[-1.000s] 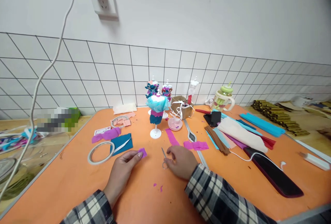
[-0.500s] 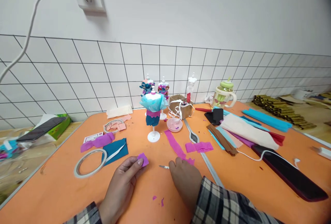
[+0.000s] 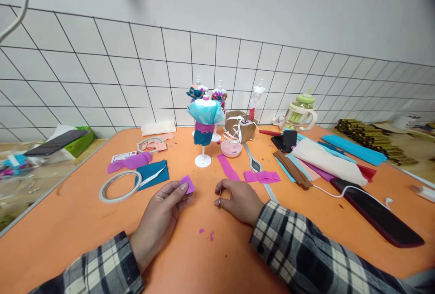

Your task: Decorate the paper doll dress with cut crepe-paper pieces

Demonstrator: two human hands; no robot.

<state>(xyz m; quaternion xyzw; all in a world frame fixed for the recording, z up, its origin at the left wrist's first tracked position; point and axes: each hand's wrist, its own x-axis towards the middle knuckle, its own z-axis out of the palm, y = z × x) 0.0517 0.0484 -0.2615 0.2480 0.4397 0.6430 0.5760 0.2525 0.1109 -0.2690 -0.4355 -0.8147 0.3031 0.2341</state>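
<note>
At seven o'clock from the turquoise-ruffled mannequin [image 3: 205, 113], the left hand [image 3: 159, 219] pinches a purple square [image 3: 187, 185] that is best kept taut, fingertips clear of the edge, while the right hand [image 3: 240, 200], at five o'clock, grips small scissors [image 3: 219, 202]

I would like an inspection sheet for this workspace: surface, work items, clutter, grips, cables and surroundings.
Surface: orange tabletop, with small purple scraps between the forearms.
Work items: purple piece and small metal tool, both in hand.
Clutter: tape roll at left; brown strips at right.
Left grip: pinches the purple piece.
Right grip: holds the tool, mostly hidden.
Cables: white cord crosses a dark flat object.
Surroundings: dressed mannequin stands beyond the hands; tiled wall behind.
</note>
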